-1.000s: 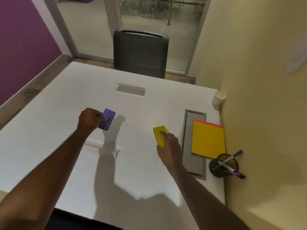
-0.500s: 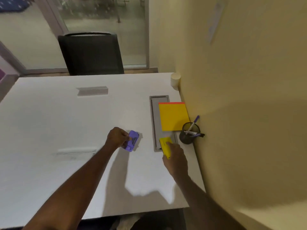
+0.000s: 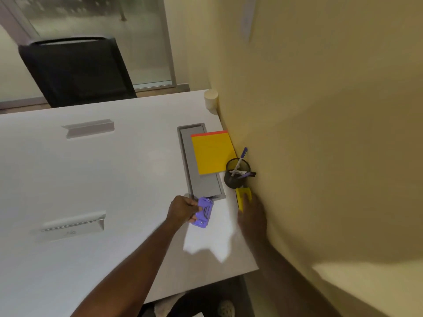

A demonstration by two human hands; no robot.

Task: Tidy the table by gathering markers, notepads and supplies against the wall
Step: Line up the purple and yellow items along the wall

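Right hand (image 3: 251, 219) grip on yellow block (image 3: 243, 197), at wall, touching pen cup (image 3: 237, 173). Left hand (image 3: 183, 210) grip clamped on purple block (image 3: 203, 212) at tray (image 3: 201, 179) end. Notepad (image 3: 211, 153) overlaps tray; white cup (image 3: 211, 100) in far corner of tabletop (image 3: 114, 168).

On the white counter (image 3: 114, 179), the yellow notepad (image 3: 211, 153) lies against the wall behind the black mesh pen cup (image 3: 237, 173), with the yellow eraser block (image 3: 242, 196) just before it.

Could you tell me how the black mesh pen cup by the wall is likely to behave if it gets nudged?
The pen cup looks like thin mesh, so probably light and easy to slide. Its markers lean out above the rim, so a push up high might tip it. The wall close beside it should limit tipping that way.
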